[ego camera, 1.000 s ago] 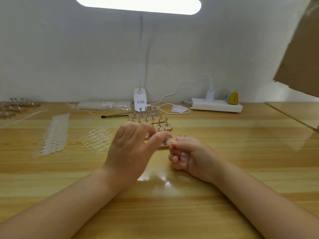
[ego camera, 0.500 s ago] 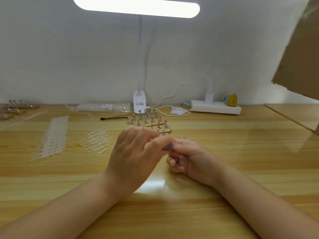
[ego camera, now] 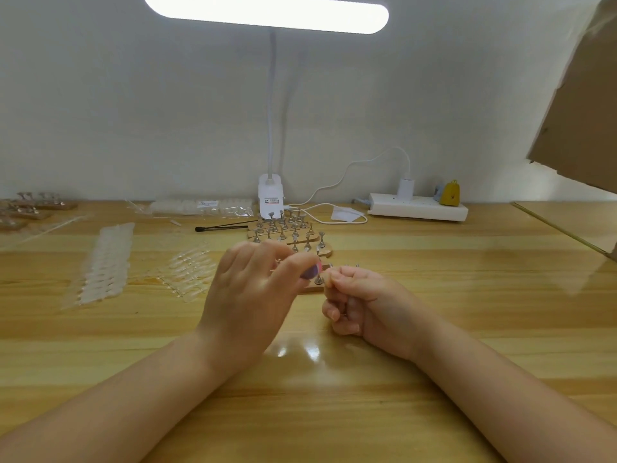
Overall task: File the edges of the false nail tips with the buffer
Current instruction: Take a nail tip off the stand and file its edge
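This is a small nail-craft workstation, a desk pushed against a plain white wall. The wooden desk [ego camera: 434, 295] carries tools of the trade: wooden stands with metal nail holders [ego camera: 290, 232] in the middle, more such stands [ego camera: 33, 208] at the far left, and rows of clear false nail tips [ego camera: 103, 262] on the left. A clip-on lamp [ego camera: 267, 15] shines from above, and a white power strip [ego camera: 417, 210] lies by the wall at the far right. A cardboard sheet [ego camera: 587, 111] leans in from the right.

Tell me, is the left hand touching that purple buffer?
Touching. The head view shows the left hand pinching the purple buffer between thumb and fingers, its end poking out toward the right hand.
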Action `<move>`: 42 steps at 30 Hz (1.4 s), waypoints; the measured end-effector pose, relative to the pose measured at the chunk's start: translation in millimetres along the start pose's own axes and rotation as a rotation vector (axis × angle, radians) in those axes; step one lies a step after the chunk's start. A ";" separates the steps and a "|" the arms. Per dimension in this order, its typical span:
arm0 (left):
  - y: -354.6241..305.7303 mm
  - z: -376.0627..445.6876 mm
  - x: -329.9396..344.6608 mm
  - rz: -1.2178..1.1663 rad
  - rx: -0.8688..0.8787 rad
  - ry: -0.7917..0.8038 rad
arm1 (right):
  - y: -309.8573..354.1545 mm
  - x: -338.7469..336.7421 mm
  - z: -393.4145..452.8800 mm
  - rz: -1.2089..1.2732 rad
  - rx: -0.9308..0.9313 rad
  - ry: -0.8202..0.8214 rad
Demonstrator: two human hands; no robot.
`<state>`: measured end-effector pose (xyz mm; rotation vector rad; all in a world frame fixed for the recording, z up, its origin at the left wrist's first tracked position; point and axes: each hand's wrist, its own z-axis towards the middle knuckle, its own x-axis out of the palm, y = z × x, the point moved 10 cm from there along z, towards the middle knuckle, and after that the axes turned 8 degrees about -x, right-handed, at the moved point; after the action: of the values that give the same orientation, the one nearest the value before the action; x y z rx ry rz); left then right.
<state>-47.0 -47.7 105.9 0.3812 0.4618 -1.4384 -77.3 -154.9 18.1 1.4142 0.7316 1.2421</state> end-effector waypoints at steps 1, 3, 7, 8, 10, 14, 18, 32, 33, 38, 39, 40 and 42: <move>2.7 0.8 -2.2 -0.015 -0.018 -0.008 | 0.4 -0.7 -0.1 0.013 -0.003 -0.006; -7.2 -0.1 -6.8 -0.059 0.040 -0.047 | 0.2 -0.5 0.2 0.017 -0.017 -0.003; -21.9 -2.8 -0.2 -0.042 0.095 -0.028 | 0.8 0.8 0.8 -0.011 -0.035 0.012; -16.2 -2.7 2.8 -0.023 0.063 -0.002 | 1.7 -0.5 0.4 0.004 -0.039 -0.002; -2.9 -2.4 6.0 -0.017 -0.009 0.043 | 3.6 -3.1 0.1 0.047 -0.050 -0.037; -2.1 -1.8 2.6 -0.100 -0.038 0.026 | 4.3 -2.5 -1.0 0.014 -0.058 -0.045; 5.6 -2.1 13.8 -0.036 -0.067 0.104 | 6.2 -1.2 -2.1 0.013 -0.061 -0.046; 25.1 -2.5 18.0 -0.435 -0.237 0.143 | 3.6 -2.0 -0.7 -0.040 -0.061 -0.020; 24.5 -2.7 21.2 -0.480 -0.251 0.180 | 3.1 -3.4 -0.6 -0.045 -0.060 -0.030; 28.9 -7.4 35.2 -0.499 -0.273 0.309 | 3.9 -4.7 -1.1 -0.017 -0.050 -0.042; 29.9 -7.5 33.1 -0.513 -0.284 0.280 | 3.8 -4.1 -1.2 -0.021 -0.046 -0.041; 30.5 -7.1 30.1 -0.538 -0.293 0.243 | 3.3 -4.1 -1.1 -0.024 -0.043 -0.043; 30.6 -6.8 26.8 -0.575 -0.300 0.201 | 2.9 -4.3 -1.3 -0.025 -0.039 -0.048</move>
<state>-15.1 -63.9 85.4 0.1516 0.9953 -1.8556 -80.2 -159.2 19.5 1.3944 0.6866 1.1925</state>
